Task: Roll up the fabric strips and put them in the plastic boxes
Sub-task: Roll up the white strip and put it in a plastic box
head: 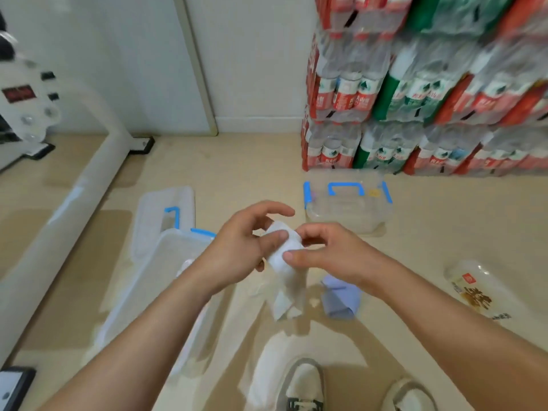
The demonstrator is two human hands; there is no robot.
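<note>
A white fabric strip (pixel 286 274) is held up in the middle of the view, its top part rolled and its loose tail hanging down. My left hand (pixel 240 247) grips the roll from the left, and my right hand (pixel 329 253) pinches it from the right. An open clear plastic box (pixel 166 277) with blue clips stands on the floor under my left forearm. Its lid (pixel 154 215) lies just beyond it. A second clear plastic box (pixel 348 203), closed with a blue handle, stands farther away on the right. A light blue fabric strip (pixel 341 299) lies on the floor below my right hand. Another white strip (pixel 264 375) lies near my shoes.
Stacked packs of bottled water (pixel 415 93) fill the back right. A plastic bottle (pixel 471 292) lies on the floor at right. A white machine frame (pixel 59 209) runs along the left. My shoes (pixel 302 387) are at the bottom edge.
</note>
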